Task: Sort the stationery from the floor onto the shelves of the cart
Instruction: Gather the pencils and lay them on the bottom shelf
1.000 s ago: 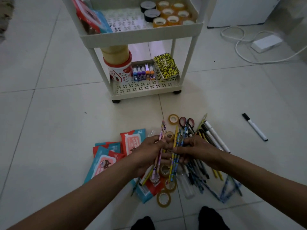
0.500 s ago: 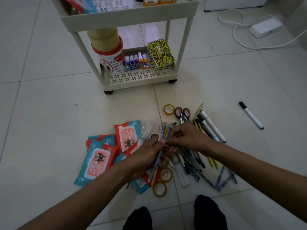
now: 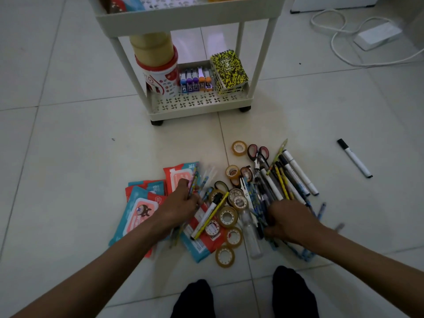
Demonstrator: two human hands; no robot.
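Note:
My left hand grips a small bundle of patterned pencils over the wipe packs. My right hand lies on the heap of pens and pencils, fingers curled round several blue pens at its near end. Tape rolls, a marker with a yellow pencil and scissors lie between and beyond the hands. The cart stands further back; its bottom shelf holds a red-and-white canister, small clippers and yellow notebooks.
A lone black-capped marker lies on the tiles to the right. A white power strip with its cord sits at the far right. My feet in black socks are at the bottom edge. The cart's upper shelf rim overhangs.
The hands have parted: the left drew the pencil bundle left over the wipe packs, the right dropped onto the pen heap. The view tilted down and nearer to the cart.

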